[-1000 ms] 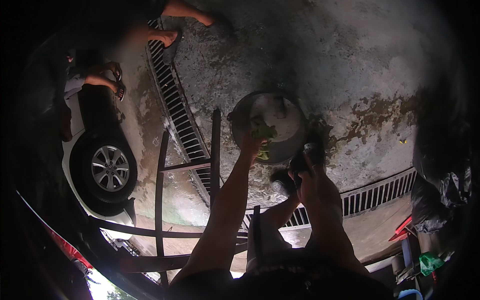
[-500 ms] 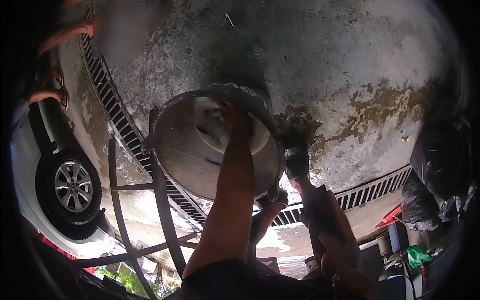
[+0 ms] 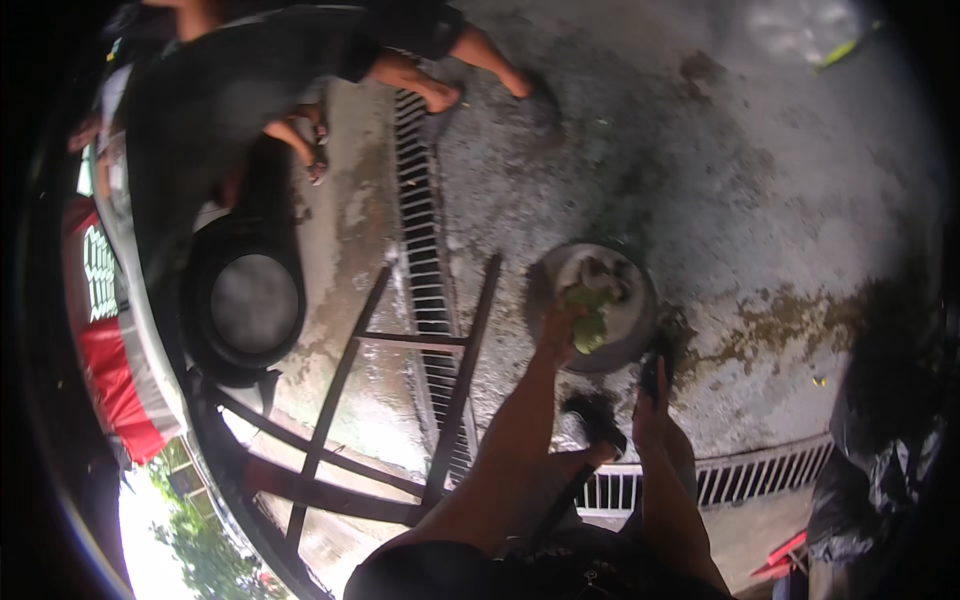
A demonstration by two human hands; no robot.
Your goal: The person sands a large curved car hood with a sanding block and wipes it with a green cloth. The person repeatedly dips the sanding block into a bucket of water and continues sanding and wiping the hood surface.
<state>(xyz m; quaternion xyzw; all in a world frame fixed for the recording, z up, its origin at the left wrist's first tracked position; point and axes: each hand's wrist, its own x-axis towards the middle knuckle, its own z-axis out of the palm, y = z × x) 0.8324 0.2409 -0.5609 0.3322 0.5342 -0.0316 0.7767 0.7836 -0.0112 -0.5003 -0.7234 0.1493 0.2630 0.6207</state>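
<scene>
A round grey basin (image 3: pixel 645 275) stands on the wet concrete in front of me, with pale, foamy-looking liquid in it. My left hand (image 3: pixel 562 325) reaches over its near left side. It grips a crumpled green bundle (image 3: pixel 592 325), blurred, so I cannot tell whether it is cloth or mesh. Some darker lumps show beyond the bundle inside the basin. My right hand (image 3: pixel 652 410) is low and to the right of the basin, beside my leg. A dark shape lies at its fingertips, and motion blur hides the fingers.
A dark metal frame (image 3: pixel 465 400) lies left of the basin across a floor grate (image 3: pixel 420 220). Another person's legs (image 3: pixel 410 80) are at the top. Farther left is a car wheel (image 3: pixel 250 305). Black bags (image 3: pixel 880 400) sit at the right. My shoe (image 3: pixel 595 420) is nearby.
The view has swung left. The large tilted pot around my left hand is gone from the middle; that hand now grips the green bundle at the smaller basin. My right hand has moved forward.
</scene>
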